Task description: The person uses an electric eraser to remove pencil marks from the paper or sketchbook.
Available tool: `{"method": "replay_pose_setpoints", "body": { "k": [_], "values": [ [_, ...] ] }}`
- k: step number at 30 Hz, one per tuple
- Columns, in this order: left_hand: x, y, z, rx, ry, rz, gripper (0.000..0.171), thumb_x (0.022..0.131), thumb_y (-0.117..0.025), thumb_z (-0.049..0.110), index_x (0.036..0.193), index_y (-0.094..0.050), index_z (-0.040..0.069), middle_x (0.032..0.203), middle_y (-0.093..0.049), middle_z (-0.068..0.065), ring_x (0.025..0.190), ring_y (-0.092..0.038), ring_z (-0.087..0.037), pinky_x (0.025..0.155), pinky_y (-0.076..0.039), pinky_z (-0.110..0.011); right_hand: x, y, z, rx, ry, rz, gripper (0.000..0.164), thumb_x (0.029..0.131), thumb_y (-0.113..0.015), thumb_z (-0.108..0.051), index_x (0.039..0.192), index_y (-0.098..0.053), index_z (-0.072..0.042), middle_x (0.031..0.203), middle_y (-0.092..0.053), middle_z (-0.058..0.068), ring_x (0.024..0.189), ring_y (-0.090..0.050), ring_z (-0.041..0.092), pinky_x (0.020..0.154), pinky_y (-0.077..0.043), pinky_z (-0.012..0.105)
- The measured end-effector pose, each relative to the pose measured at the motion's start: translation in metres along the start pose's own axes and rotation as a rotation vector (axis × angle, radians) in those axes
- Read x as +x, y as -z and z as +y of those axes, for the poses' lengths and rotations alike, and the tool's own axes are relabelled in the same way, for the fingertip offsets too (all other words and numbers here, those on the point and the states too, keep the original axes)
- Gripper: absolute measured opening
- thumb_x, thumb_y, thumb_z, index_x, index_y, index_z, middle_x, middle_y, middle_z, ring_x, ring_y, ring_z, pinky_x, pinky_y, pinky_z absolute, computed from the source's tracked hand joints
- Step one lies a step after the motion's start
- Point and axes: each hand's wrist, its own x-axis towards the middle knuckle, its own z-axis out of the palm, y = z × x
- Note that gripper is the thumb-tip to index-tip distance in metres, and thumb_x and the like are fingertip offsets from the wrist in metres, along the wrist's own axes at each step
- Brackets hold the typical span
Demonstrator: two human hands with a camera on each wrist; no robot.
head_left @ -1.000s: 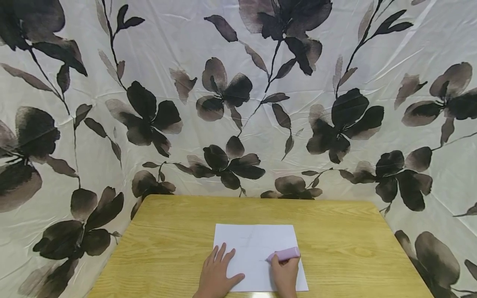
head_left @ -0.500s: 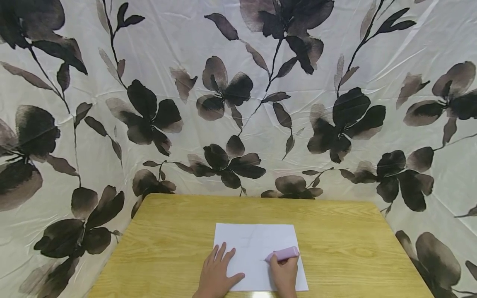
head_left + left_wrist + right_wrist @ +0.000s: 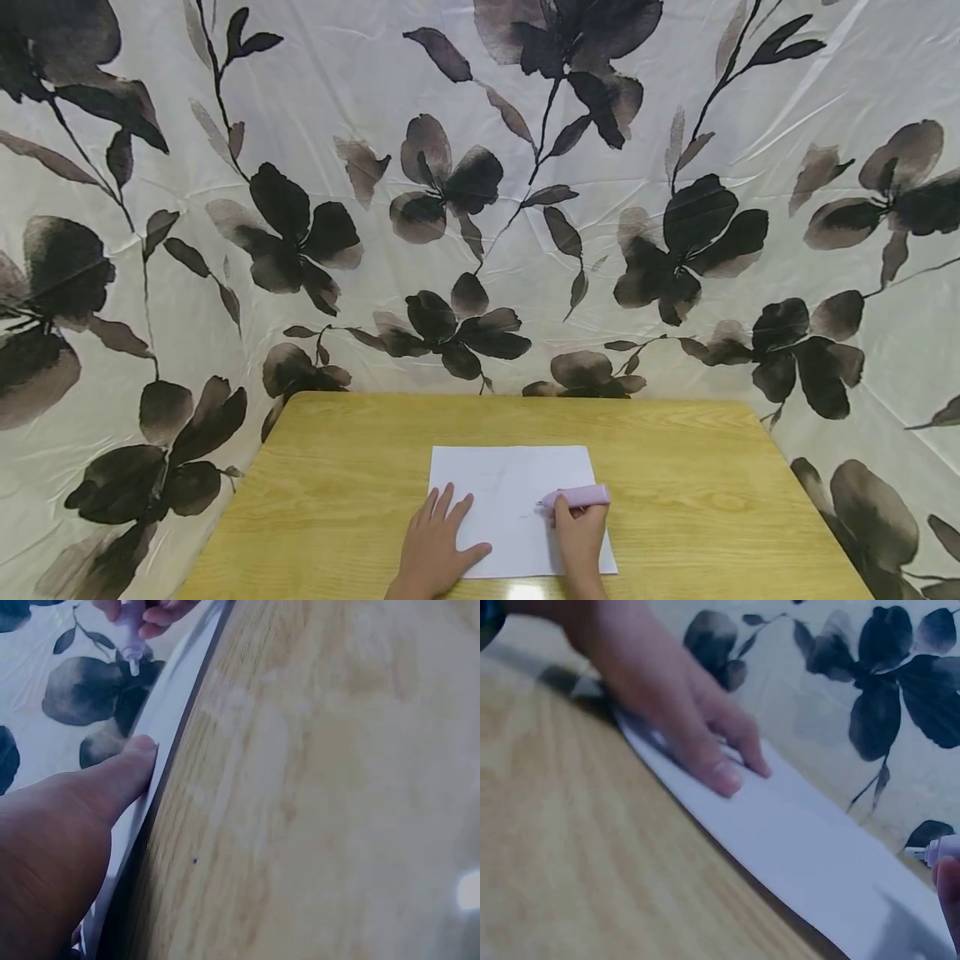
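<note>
A white sheet of paper point(image 3: 495, 467) lies on the wooden table, with faint short marks near its middle. My left hand point(image 3: 435, 546) rests spread on its left side, thumb reaching inward near the front edge. Pinched between thumb and fingers of my right hand point(image 3: 579, 546) is a chunky lavender pen point(image 3: 585, 496), its narrow pale tip pointing left over the sheet. Both wrist views show the pen point(image 3: 130, 631) with its tip against the backdrop, above the paper. In the right wrist view, the left hand's fingers point(image 3: 716, 769) lie on the paper.
The yellowish wood table point(image 3: 337, 467) extends to both sides of the sheet and behind it. A white cloth with dark flower prints point(image 3: 570, 275) hangs behind and around the table. A bright light reflection shows at the table's front.
My right hand has moved away from me and slightly right, and the pen lies more level, its tip farther up the sheet. The left hand keeps its spread pose; the head view has shifted slightly.
</note>
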Motion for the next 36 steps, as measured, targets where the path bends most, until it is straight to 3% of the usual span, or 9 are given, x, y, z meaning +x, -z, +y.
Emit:
{"method": "replay_pose_setpoints", "body": {
  "k": [8,13,21,31,36],
  "values": [
    [0.003,0.003,-0.001,0.007,-0.037,0.03,0.077,0.082,-0.055,0.071,0.135,-0.057,0.015,0.146,-0.041,-0.024,0.134,-0.033,-0.047,0.104,-0.032,-0.061,-0.003,-0.008,0.012,-0.144,0.027,-0.002,0.036,0.082,-0.064,0.003,0.108,-0.04,0.002,0.081,-0.056,0.012,0.056,-0.058,0.014,0.046,-0.051,0.024],
    [-0.002,0.006,0.0,0.043,-0.033,0.018,0.064,0.085,-0.057,0.066,0.13,-0.061,0.02,0.142,-0.048,-0.02,0.133,-0.037,-0.045,0.104,-0.034,-0.06,-0.005,-0.012,0.013,-0.158,0.05,-0.052,0.034,0.082,-0.066,0.001,0.105,-0.041,0.003,0.074,-0.058,0.01,0.053,-0.058,0.013,0.046,-0.052,0.025],
    [0.0,0.006,0.01,-0.039,-0.066,0.013,0.058,0.086,-0.061,0.059,0.128,-0.063,0.019,0.14,-0.049,-0.02,0.131,-0.038,-0.046,0.103,-0.035,-0.061,-0.005,-0.005,0.01,-0.197,0.059,-0.017,0.036,0.08,-0.066,0.005,0.105,-0.04,0.003,0.075,-0.056,0.01,0.052,-0.057,0.013,0.045,-0.051,0.024],
    [0.007,0.006,0.009,-0.039,-0.039,-0.027,0.061,0.083,-0.063,0.06,0.128,-0.063,0.019,0.141,-0.048,-0.02,0.133,-0.036,-0.045,0.106,-0.031,-0.06,-0.002,-0.007,0.014,-0.14,0.083,-0.028,0.034,0.079,-0.067,0.007,0.1,-0.041,0.002,0.071,-0.057,0.008,0.051,-0.057,0.013,0.045,-0.052,0.025],
    [0.007,0.01,0.01,-0.042,-0.054,-0.024,0.061,0.083,-0.064,0.06,0.126,-0.063,0.017,0.139,-0.05,-0.021,0.131,-0.039,-0.046,0.103,-0.034,-0.061,-0.005,-0.008,0.003,-0.031,-0.008,0.009,0.033,0.082,-0.064,0.006,0.104,-0.039,0.003,0.076,-0.057,0.011,0.053,-0.058,0.014,0.046,-0.052,0.025]
  ]
}}
